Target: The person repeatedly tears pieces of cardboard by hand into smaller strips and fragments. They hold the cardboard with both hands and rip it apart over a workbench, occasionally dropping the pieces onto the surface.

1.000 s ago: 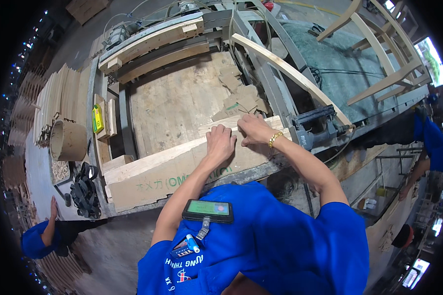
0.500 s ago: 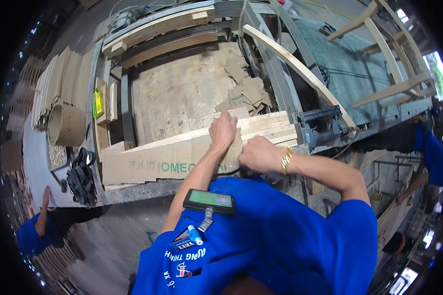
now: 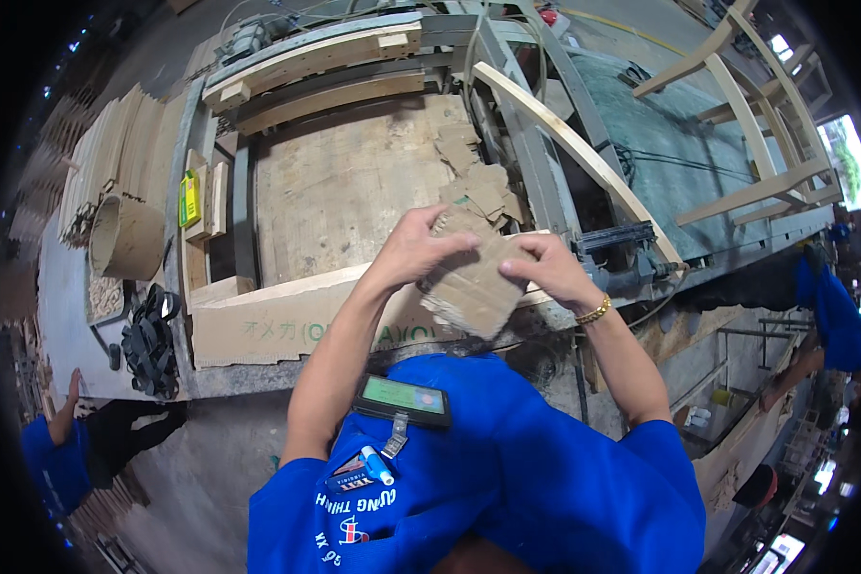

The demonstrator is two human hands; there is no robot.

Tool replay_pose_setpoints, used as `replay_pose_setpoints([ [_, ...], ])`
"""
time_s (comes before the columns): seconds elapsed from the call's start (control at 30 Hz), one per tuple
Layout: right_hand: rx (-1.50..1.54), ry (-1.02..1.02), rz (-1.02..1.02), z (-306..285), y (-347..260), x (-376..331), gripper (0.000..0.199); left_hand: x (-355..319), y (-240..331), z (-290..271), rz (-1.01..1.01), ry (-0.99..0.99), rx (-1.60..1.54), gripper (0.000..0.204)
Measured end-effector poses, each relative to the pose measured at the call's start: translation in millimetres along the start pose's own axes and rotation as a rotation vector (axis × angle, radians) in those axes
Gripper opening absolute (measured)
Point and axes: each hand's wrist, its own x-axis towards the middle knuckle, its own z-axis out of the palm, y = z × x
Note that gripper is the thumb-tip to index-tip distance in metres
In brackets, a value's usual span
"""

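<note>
Between my hands, over the near edge of the workbench, is a torn piece of cardboard (image 3: 478, 287). My left hand (image 3: 419, 247) grips its upper left side, thumb lying on top. My right hand (image 3: 555, 273) pinches its right side, with a gold bracelet round the wrist. Beneath and to the left, a long cardboard strip (image 3: 249, 335) with green print lies along the near edge, against a pale wooden board (image 3: 297, 287). Just beyond my hands sits a heap of torn cardboard scraps (image 3: 483, 187). My hands and the held piece partly cover the boards.
A metal clamping frame (image 3: 536, 143) surrounds the wooden bed (image 3: 344, 182). A loose wooden bar (image 3: 574, 129) slants across its right side. At left stand a round tub (image 3: 126, 237), black straps (image 3: 153, 335) and stacked wooden parts (image 3: 115, 143). A wooden chair frame (image 3: 756, 143) rests at far right. Co-workers are at both sides.
A piece of cardboard has come up off the near boards into both hands. My right hand has moved right and turned, and my left hand has shifted slightly left.
</note>
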Motion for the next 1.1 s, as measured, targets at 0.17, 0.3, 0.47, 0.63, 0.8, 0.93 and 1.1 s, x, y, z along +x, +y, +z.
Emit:
replay_pose_setpoints([
  [0.17, -0.311, -0.419, 0.048, 17.7, -5.1, 30.1, 0.03, -15.1, 6.8, -10.9, 0.002, -0.092, 0.235, 0.021],
  [0.3, -0.554, -0.629, -0.057, 28.8, -13.7, 44.9, 0.047, -21.5, 30.6, -25.4, -0.096, -0.233, 0.629, 0.023],
  [0.47, -0.658, -0.691, -0.14, 40.8, -13.0, 52.9, 0.054, -22.7, 17.5, -27.9, -0.095, -0.259, 0.662, 0.022],
  [0.63, -0.944, -0.464, -0.399, 67.2, -9.1, 34.7, 0.046, -34.8, -28.6, -42.8, -0.424, -0.076, 0.252, 0.023],
  [0.8, -0.654, -0.5, -0.175, 60.1, -7.6, 46.7, 0.038, -40.3, -33.8, -44.6, -0.279, 0.05, 0.214, 0.023],
  [0.93, -0.631, -0.516, -0.017, 47.5, -4.2, 56.2, 0.034, -44.7, -34.5, -42.4, -0.241, 0.16, 0.237, 0.023],
  [1.1, -1.093, -0.318, -0.625, 86.4, -16.2, 24.9, 0.008, -5.6, -70.6, -61.9, -0.352, 0.564, 0.409, 0.034],
])
